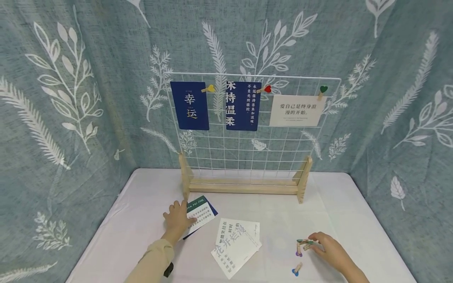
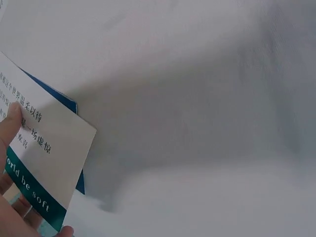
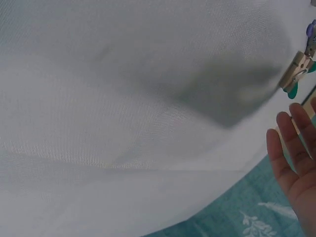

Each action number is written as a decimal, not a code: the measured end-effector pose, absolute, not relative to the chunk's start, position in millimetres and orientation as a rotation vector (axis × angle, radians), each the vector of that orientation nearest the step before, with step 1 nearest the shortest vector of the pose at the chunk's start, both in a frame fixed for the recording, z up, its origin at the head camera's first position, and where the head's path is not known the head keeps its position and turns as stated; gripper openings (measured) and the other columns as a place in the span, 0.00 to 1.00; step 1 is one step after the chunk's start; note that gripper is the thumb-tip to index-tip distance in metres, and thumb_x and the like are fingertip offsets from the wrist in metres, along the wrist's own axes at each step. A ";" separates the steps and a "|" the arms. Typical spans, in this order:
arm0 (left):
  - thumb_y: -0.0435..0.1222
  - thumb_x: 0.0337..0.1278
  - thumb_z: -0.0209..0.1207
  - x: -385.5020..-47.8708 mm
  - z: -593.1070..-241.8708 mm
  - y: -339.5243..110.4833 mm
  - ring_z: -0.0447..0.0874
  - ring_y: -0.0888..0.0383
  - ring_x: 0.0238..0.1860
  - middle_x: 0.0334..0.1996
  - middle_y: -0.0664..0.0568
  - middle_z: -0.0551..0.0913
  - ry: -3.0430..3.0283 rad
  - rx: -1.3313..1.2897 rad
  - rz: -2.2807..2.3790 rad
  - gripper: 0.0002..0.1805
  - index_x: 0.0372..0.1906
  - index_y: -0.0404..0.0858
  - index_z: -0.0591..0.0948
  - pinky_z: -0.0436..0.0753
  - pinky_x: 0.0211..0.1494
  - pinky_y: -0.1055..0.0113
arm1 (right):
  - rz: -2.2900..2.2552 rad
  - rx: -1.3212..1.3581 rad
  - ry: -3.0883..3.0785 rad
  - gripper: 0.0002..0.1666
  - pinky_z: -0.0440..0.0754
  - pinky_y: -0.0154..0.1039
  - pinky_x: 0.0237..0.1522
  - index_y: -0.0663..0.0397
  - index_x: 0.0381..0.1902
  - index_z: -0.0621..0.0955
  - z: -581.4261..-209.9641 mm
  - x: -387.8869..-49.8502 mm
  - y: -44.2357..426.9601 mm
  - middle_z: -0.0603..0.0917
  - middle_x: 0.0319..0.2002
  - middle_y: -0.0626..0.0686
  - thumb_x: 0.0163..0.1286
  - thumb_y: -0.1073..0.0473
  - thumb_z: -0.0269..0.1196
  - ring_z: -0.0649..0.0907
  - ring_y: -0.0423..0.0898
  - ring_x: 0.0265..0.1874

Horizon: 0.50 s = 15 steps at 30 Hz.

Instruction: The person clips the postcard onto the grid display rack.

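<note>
My left hand (image 1: 177, 220) is at the left pile, its thumb on the face of a white card with a green band (image 1: 201, 215) and its fingers at the card's edge. The left wrist view shows the thumb on that card (image 2: 61, 143) and a blue card (image 2: 54, 93) partly under it. On the right, my right hand (image 1: 330, 251) is beside a small group of wooden clips (image 1: 305, 242), fingers loosely bent; contact is unclear. In the right wrist view, the hand's fingers (image 3: 298, 148) are spread near a clip with green ends (image 3: 294, 71).
A white wire grid on a wooden stand (image 1: 244, 188) holds a blue card (image 1: 191, 114), another blue card (image 1: 242, 114) and a cream card (image 1: 297, 112), with heart clips. White cards (image 1: 240, 255) overlap at the middle front. A blue-ended clip (image 1: 297, 269) lies nearer the front.
</note>
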<state>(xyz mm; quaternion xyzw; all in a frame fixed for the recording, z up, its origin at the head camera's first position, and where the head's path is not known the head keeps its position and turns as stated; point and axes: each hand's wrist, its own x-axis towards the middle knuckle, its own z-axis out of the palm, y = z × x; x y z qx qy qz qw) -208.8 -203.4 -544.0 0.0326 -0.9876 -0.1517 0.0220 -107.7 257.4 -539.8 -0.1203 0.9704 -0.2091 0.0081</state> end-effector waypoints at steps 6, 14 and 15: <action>0.36 0.39 0.72 -212.7 -536.2 -200.1 0.77 0.41 0.40 0.40 0.35 0.79 -3.023 0.060 -0.522 0.35 0.55 0.28 0.71 0.77 0.43 0.47 | -0.697 -0.305 3.039 0.13 0.83 0.43 0.37 0.59 0.40 0.80 -545.2 -113.6 255.9 0.82 0.34 0.50 0.54 0.67 0.66 0.83 0.49 0.33; 0.24 0.41 0.63 -204.7 -516.2 -203.1 0.82 0.44 0.35 0.38 0.35 0.83 -3.057 0.025 -0.738 0.23 0.49 0.30 0.76 0.80 0.35 0.53 | -0.793 -0.270 2.978 0.18 0.83 0.36 0.35 0.63 0.43 0.78 -555.1 -120.4 256.5 0.79 0.34 0.52 0.53 0.70 0.66 0.80 0.46 0.32; 0.23 0.42 0.62 -203.4 -514.3 -204.1 0.82 0.44 0.35 0.38 0.35 0.83 -3.075 0.016 -0.762 0.22 0.49 0.30 0.76 0.80 0.35 0.54 | -0.802 -0.281 2.971 0.18 0.83 0.36 0.35 0.63 0.43 0.78 -555.6 -121.1 256.6 0.79 0.34 0.52 0.53 0.70 0.67 0.81 0.47 0.33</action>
